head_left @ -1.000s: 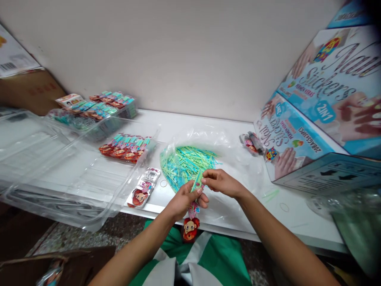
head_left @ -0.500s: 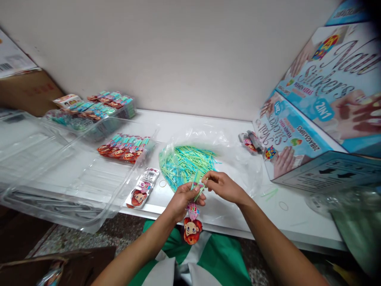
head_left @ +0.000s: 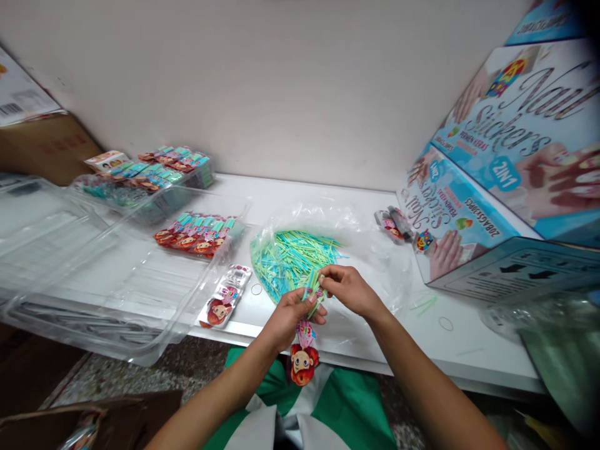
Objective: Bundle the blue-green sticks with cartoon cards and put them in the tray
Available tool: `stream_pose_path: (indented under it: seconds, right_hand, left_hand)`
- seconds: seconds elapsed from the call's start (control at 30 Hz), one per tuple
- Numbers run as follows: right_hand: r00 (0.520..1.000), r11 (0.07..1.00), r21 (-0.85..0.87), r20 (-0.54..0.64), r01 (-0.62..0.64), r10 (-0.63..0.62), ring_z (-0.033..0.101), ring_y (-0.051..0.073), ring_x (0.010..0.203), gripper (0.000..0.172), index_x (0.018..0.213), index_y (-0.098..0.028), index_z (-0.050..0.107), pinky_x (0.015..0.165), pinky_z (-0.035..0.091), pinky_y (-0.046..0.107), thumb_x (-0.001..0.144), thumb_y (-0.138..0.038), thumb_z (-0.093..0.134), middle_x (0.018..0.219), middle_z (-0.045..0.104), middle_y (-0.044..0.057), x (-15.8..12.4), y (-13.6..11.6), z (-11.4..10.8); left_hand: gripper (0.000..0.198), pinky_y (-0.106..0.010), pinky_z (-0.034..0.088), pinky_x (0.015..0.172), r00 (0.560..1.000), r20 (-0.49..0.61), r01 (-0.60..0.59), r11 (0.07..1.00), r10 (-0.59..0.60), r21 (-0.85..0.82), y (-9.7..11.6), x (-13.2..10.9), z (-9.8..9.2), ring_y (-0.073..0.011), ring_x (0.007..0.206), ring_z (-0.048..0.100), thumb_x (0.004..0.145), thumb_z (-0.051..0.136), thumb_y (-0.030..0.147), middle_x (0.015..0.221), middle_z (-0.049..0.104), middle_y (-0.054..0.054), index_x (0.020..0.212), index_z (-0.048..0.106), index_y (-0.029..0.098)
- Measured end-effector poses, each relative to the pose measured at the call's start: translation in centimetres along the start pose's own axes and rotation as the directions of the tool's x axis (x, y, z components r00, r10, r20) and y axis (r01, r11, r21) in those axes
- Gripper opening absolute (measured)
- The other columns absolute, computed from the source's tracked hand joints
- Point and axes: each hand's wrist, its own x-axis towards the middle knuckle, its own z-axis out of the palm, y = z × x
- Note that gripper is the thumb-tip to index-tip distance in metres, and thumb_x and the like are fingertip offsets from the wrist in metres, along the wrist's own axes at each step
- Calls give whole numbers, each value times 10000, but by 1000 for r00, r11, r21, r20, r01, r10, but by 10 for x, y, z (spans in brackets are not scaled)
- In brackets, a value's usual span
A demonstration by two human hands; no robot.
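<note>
Both hands [head_left: 319, 300] pinch sticker pack [head_left: 304, 350] (green sticks [head_left: 293, 256] behind).

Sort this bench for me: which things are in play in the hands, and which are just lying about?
In play: left hand holding the doll-head packet; right hand pinching green sticks against it; open bag of sticks just behind.
Lying about: loose packet, rows of packets, clear trays, Nail Stickers boxes.

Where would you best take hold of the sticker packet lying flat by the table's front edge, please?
Probably at its cartoon-head end, coming from the front edge of the table: the sticker packet lies flat, so its long sides offer little to pinch, while that rounded end sits at the edge.
</note>
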Motion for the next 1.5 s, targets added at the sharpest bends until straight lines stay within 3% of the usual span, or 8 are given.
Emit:
stream_pose_path:
  seconds: [0.2, 0.4, 0.5, 0.73, 0.9, 1.07, 1.23, 1.5]
  right_hand:
    - [999, 1000, -21, 50, 21, -20, 537, 110, 641, 146, 755, -169, 620, 589, 444, 232, 732, -162, 476, 722, 614, -8, -4, -2, -2]
    - [999, 999, -23, 27, 27, -26, 521, 106, 593, 239, 750, -159, 614, 532, 442, 225, 822, -358, 503, 689, 586, 2, -4, -6, -1]
    - [1000, 998, -52, 9, 30, -30, 510, 102, 568, 264, 728, -157, 611, 527, 440, 229, 826, -375, 499, 685, 589, 7, -3, -6, -1]
    - [997, 978, -204, -50, 48, -59, 520, 115, 594, 104, 751, -180, 581, 554, 425, 239, 775, -224, 489, 649, 549, -19, -4, -2, -4]
    - [997, 992, -122, -48, 46, -52, 558, 133, 675, 192, 916, -178, 599, 604, 441, 252, 808, -318, 524, 731, 597, -2, -6, -6, -1]
    - [997, 994, -83, -18, 71, -73, 519, 114, 629, 197, 802, -165, 591, 585, 420, 241, 821, -345, 513, 694, 567, -10, -5, -9, 2]
    - [997, 983, -172, -32, 67, -74, 488, 105, 584, 92, 731, -180, 546, 554, 396, 231, 787, -240, 505, 633, 519, -31, -5, -7, 1]
    - [999, 979, -196, 5, 49, -48, 543, 126, 641, 104, 834, -190, 577, 584, 416, 246, 806, -251, 499, 681, 567, -18, -12, -7, -3]
  left_hand:
    - [269, -246, 450, 606, 1000, -12, 28, 1000, -28, -6, 4, -1, 3, -128, 558, 617, 760, 652, 356, 699, 660, -56, 860, 596, 113]
    - [266, -269, 462, 632, 1000, 7, 24, 1000, -24, -1, 8, -2, 5, -129, 547, 610, 747, 664, 352, 679, 658, -53, 834, 596, 110]
    - [268, -271, 463, 634, 1000, 9, 28, 1000, -28, 0, 8, -3, 5, -128, 544, 607, 746, 665, 351, 674, 656, -54, 835, 597, 107]
    - [286, -271, 458, 629, 999, 6, 36, 999, -36, -17, 7, -2, 3, -136, 547, 613, 737, 669, 364, 688, 658, -61, 840, 600, 106]
    - [270, -276, 454, 632, 999, 34, 44, 999, -43, -28, 6, -1, 3, -139, 546, 614, 747, 659, 349, 672, 656, -58, 849, 615, 103]
    - [273, -278, 453, 629, 997, 62, 39, 999, -37, -29, 7, -2, 3, -142, 545, 613, 750, 657, 349, 669, 656, -62, 851, 623, 98]
    - [294, -269, 451, 629, 997, 71, 34, 999, -33, -26, 6, -3, 3, -143, 559, 615, 743, 667, 358, 685, 660, -70, 866, 621, 95]
    - [286, -265, 445, 623, 997, 73, 12, 1000, -10, -29, 6, -2, 1, -140, 549, 606, 767, 636, 368, 676, 655, -70, 864, 623, 99]
